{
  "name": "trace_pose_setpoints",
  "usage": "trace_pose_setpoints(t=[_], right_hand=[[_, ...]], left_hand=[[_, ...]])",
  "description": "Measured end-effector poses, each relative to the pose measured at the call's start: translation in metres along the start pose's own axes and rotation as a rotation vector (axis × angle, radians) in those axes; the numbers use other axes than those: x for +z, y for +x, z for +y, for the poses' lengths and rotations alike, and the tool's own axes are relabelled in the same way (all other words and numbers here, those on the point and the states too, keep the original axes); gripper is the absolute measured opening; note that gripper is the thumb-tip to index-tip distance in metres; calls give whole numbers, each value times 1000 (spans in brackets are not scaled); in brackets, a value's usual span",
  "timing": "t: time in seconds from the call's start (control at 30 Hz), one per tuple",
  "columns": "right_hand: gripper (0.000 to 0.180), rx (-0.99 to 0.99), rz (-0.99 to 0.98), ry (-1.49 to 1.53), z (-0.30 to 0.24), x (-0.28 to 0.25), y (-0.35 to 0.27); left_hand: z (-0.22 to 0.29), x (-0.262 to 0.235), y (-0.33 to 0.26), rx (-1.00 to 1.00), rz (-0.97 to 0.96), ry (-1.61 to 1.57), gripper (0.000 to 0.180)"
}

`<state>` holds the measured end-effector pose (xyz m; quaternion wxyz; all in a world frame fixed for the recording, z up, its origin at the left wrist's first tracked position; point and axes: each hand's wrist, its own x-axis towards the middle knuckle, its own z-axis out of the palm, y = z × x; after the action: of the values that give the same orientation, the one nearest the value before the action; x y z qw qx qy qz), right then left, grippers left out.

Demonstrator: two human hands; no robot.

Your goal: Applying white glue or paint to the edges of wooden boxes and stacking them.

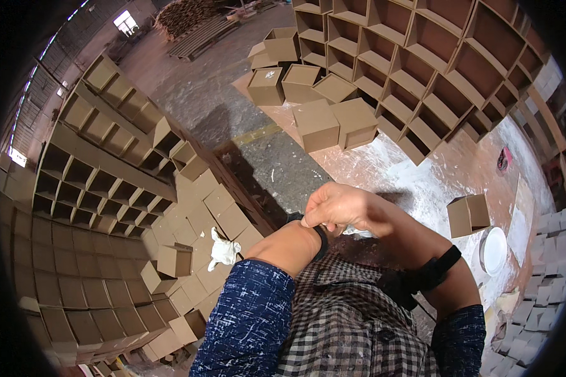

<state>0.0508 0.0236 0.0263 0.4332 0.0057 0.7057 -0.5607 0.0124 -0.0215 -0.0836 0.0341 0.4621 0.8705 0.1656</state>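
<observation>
My right hand (338, 207) is curled in front of my chest, its fingertips pinching the black strap (321, 242) worn on my left wrist. My left forearm (289, 246) rises from a blue mottled sleeve and ends under the right hand, so the left hand itself is hidden. Another black strap (435, 272) wraps my right forearm. I hold nothing else. Below the arms I see my checked shirt (346, 320).
Brown open-faced boxes stand stacked in tall racks at the left (100, 182) and upper right (434, 69), with loose boxes (316, 124) on the floor between them. A white cloth (223, 251) lies on the left boxes. A single box (468, 215) and a white round dish (495, 250) sit on the white-dusted floor at the right.
</observation>
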Motion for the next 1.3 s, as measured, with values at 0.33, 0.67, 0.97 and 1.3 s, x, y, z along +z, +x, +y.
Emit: trace_pose_setpoints(t=[0.33,0.67,0.97,1.3], right_hand=[[34,45,-78,-155,-12,10,-8],[37,-161,153,-166,10,32,-7],[28,-233,413,-894,8,18,-12],[20,-446,596,-723,-5,17,-32]], left_hand=[[-1,1,-6,-34,8,-21,26],[2,3,-8,-50,1,-24,26],[7,6,-6,-61,-7,-8,26],[9,6,-9,-65,-12,9,25]])
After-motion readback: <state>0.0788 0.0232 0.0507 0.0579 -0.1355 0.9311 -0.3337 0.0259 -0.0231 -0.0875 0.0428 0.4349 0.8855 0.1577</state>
